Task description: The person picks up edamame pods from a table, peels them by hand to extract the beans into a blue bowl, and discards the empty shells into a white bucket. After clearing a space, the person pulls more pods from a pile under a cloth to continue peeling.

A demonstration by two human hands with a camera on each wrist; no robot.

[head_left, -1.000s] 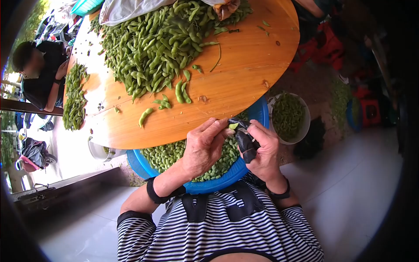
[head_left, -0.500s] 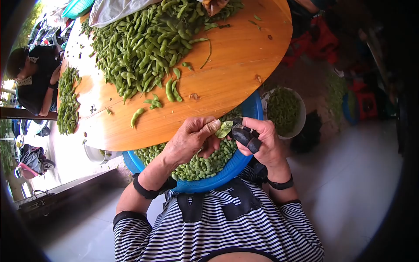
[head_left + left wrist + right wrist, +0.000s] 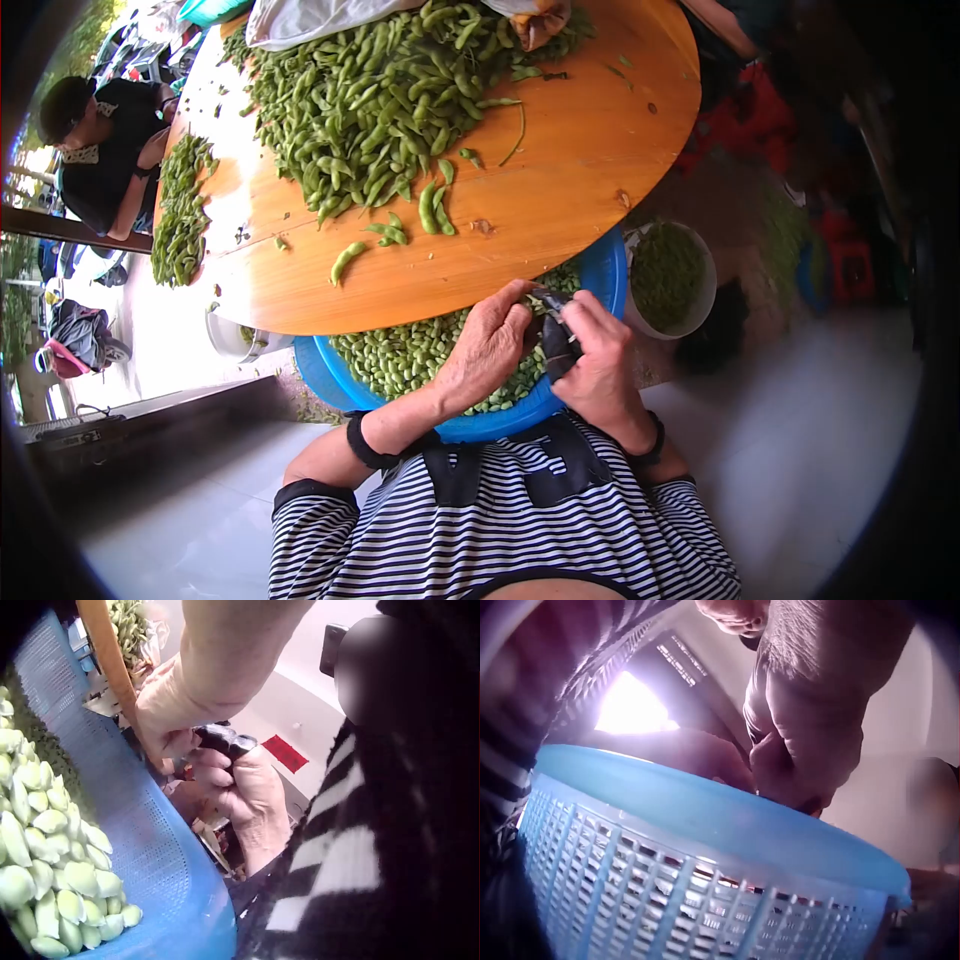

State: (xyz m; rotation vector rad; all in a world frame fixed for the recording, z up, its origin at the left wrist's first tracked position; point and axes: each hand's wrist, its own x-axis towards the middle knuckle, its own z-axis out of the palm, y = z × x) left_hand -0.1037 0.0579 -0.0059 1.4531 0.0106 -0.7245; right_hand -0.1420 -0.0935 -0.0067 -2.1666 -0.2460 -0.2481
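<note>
My left hand [image 3: 485,345] and right hand [image 3: 600,365] meet over a blue mesh basket [image 3: 475,428], their fingers bent towards each other. Black wraps [image 3: 558,345] cover fingers of the right hand; glossy black bands [image 3: 225,739] show on them in the left wrist view too. The soybean pod pinched between the fingertips is hidden behind them now. Shelled green soybeans [image 3: 400,355] fill the basket below, and appear large as pale green beans [image 3: 67,877] in the left wrist view. In the right wrist view a hand [image 3: 810,727] is over the basket's rim [image 3: 705,806].
A wooden table [image 3: 560,190] overhangs the basket, bearing a large heap of soybean pods [image 3: 370,110] and a smaller pile [image 3: 182,215]. A white cloth [image 3: 310,25] lies at the back. A white bucket [image 3: 708,290] stands right. Another person [image 3: 115,150] sits at the left.
Half a second ago a green pod showed between my fingertips; now the hands have closed together and hide it. Both hands have turned slightly, and the head view has shifted a little.
</note>
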